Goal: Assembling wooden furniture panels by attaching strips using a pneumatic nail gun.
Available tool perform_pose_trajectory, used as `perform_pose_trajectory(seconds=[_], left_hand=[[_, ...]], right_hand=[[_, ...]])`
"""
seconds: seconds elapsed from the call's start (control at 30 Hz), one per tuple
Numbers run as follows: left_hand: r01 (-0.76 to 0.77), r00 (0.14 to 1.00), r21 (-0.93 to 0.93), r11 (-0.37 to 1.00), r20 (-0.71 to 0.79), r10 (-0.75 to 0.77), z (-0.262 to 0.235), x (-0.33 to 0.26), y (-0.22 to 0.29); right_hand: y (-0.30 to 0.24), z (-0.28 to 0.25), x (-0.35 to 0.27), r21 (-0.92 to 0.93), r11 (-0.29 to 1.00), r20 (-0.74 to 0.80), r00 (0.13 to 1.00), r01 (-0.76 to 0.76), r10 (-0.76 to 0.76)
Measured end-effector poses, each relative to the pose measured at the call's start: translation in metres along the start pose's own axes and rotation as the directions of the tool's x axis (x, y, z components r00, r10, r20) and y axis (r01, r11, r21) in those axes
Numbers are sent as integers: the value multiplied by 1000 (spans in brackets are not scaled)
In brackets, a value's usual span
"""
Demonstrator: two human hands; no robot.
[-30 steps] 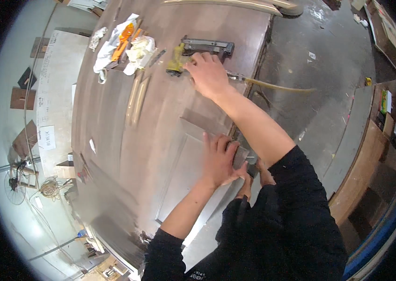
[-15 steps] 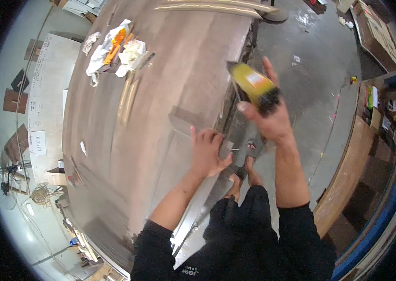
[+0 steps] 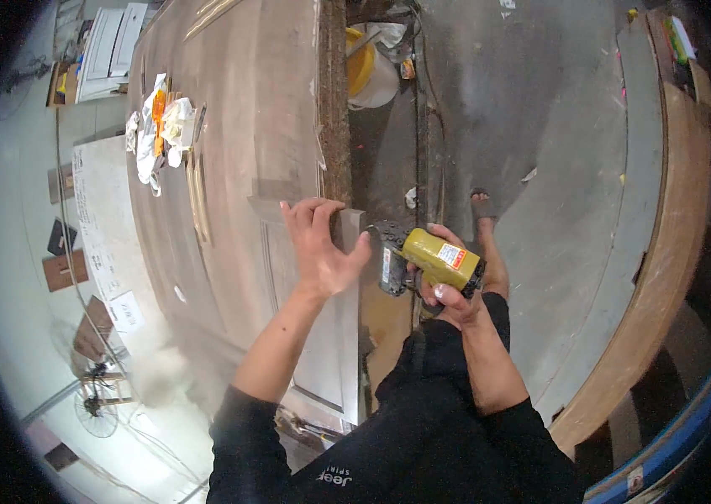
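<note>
Nearest to us, our black sleeves rise from the lower edge, and just beyond them our right hand (image 3: 448, 290) is clenched around a yellow power tool with a dark metal head (image 3: 427, 260), its head pointing at the side edge of the long brown wooden door panel (image 3: 238, 126) lying flat on the worktop. Our left hand (image 3: 319, 248) lies released and flat, fingers spread, on a small pale wooden block (image 3: 347, 231) at that same edge, thumb stretched toward the tool's head (the two sit just beside each other, though we cannot tell whether the tool touches the wood). Beside the tool, a bare foot in a sandal (image 3: 483, 210) stands on the grey concrete floor (image 3: 540, 126). Farther along the panel, a pair of thin pale wooden strips (image 3: 197, 197) lies lengthwise, and past them a heap of crumpled white rags and plastic with an orange object in it (image 3: 158, 126) rests near the left edge. Beyond the panel's right edge, a yellow bucket (image 3: 358, 59) sits on the floor. To the far right, a curved brown wooden board (image 3: 666, 252) runs along the floor.
</note>
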State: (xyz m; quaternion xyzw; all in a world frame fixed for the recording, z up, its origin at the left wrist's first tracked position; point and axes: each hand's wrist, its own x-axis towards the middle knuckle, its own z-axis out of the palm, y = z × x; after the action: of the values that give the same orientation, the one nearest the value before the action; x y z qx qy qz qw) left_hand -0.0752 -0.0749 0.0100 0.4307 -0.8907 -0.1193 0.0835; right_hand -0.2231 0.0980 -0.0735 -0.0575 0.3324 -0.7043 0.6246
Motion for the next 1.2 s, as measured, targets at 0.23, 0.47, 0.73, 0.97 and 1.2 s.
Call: perform_pose_trajectory(seconds=[0.23, 0.47, 0.73, 0.97, 1.2], left_hand=[[-9, 1000, 21, 1000, 6, 9, 1, -2, -2], [-4, 1000, 6, 1000, 9, 4, -2, -3, -5], [11, 1000, 27, 1000, 7, -11, 1, -5, -4], [6, 1000, -4, 1000, 23, -5, 0, -1, -5], [13, 1000, -80, 997, 19, -11, -10, 5, 1]], right_hand=[[-8, 21, 15, 68, 996, 50, 997, 57, -61], [1, 15, 18, 55, 999, 89, 996, 1, -5], [4, 11, 18, 103, 994, 104, 994, -38, 27], [-9, -11, 6, -5, 999, 75, 997, 31, -31], [-67, -41, -12, -502, 852, 88, 989, 147, -119]])
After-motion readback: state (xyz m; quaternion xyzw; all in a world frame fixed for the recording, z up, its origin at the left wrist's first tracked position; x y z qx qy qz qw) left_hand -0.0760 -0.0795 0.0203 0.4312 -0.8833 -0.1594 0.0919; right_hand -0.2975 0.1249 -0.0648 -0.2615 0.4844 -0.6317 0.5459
